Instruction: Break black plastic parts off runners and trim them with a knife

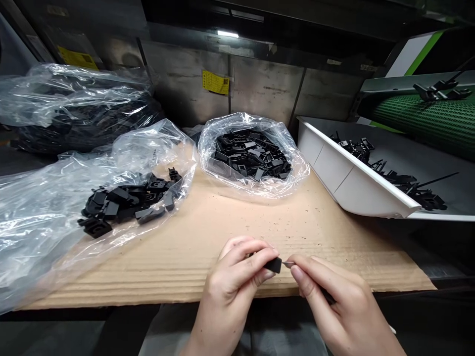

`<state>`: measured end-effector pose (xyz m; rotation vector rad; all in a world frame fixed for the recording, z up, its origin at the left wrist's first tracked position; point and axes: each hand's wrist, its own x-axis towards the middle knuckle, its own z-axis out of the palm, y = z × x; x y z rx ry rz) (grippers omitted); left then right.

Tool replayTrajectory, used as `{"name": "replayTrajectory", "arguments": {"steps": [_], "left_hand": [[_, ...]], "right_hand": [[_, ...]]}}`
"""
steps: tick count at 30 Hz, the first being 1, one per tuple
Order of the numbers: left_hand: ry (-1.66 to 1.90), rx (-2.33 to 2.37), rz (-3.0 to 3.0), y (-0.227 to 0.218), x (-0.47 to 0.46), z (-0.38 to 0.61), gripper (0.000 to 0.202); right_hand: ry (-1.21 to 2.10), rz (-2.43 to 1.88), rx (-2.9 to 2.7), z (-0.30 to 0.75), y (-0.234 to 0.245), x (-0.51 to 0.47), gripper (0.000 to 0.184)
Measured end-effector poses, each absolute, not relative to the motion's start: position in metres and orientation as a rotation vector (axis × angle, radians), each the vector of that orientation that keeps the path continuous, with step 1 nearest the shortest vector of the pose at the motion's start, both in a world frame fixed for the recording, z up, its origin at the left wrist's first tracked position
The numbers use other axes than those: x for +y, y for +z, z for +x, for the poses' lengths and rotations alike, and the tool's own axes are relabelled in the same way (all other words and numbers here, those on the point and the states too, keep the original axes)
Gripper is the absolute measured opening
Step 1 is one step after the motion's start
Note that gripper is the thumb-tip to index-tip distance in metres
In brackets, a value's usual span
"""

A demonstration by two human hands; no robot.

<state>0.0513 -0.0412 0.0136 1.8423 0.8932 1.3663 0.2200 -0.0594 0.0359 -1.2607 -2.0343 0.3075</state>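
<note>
Near the front edge of the cardboard, my left hand (237,277) pinches a small black plastic part (273,265) between thumb and fingers. My right hand (326,291) is closed on a thin metal blade (287,264), whose tip points left at the part's end. Whether the tip touches the part I cannot tell. My right fingers hide most of the blade's handle. Beyond my hands, an open clear plastic bag (297,173) holds many similar black parts (256,155). More black parts (122,200) lie in a heap on a flattened plastic bag (44,222) to the left.
A cardboard sheet (222,217) covers the worktop, with small black scraps on it. At right, a white tray (334,168) holds black parts on stems, under a green conveyor belt (415,111). Filled plastic bags (85,104) sit at back left, before a metal wall (263,84).
</note>
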Motion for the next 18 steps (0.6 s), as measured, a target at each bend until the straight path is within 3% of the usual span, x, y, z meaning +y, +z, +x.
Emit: {"name": "replayTrajectory", "arguments": {"steps": [18], "left_hand": [[1.389,0.919,1.9,0.0118,-0.0399,0.0539,0.029]], "right_hand": [[0.275,-1.399,-2.214,0.2227,0.0444,-0.0602,0.019]]}}
